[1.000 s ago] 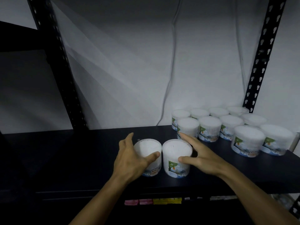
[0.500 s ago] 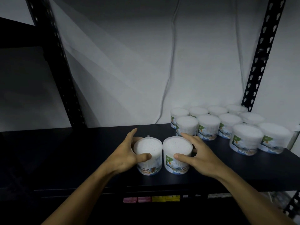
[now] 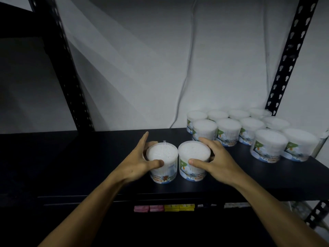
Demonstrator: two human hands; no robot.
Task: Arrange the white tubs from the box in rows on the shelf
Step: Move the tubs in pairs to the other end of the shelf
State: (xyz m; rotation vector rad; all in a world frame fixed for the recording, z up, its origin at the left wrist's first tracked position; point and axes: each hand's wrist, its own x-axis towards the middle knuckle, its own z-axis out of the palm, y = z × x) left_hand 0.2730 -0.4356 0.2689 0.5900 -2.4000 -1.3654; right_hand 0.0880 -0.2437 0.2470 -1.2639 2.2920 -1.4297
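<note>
Two white tubs of cotton buds stand side by side near the front of the black shelf (image 3: pixel 89 157). My left hand (image 3: pixel 137 161) wraps the left tub (image 3: pixel 162 155), thumb across its front. My right hand (image 3: pixel 215 161) grips the right tub (image 3: pixel 193 154) the same way. Both tubs rest upright on the shelf and touch each other. Several more white tubs (image 3: pixel 249 127) stand in rows at the back right of the shelf. The box is out of view.
Black perforated uprights rise at the back left (image 3: pixel 71 90) and back right (image 3: pixel 292 54). A white wall with a hanging cable (image 3: pixel 185 86) lies behind. Pink and yellow packs (image 3: pixel 163 208) sit on the level below the shelf's front edge.
Both hands have slid the two tubs slightly farther back on the shelf and closed more tightly around them; the view has shifted a little.
</note>
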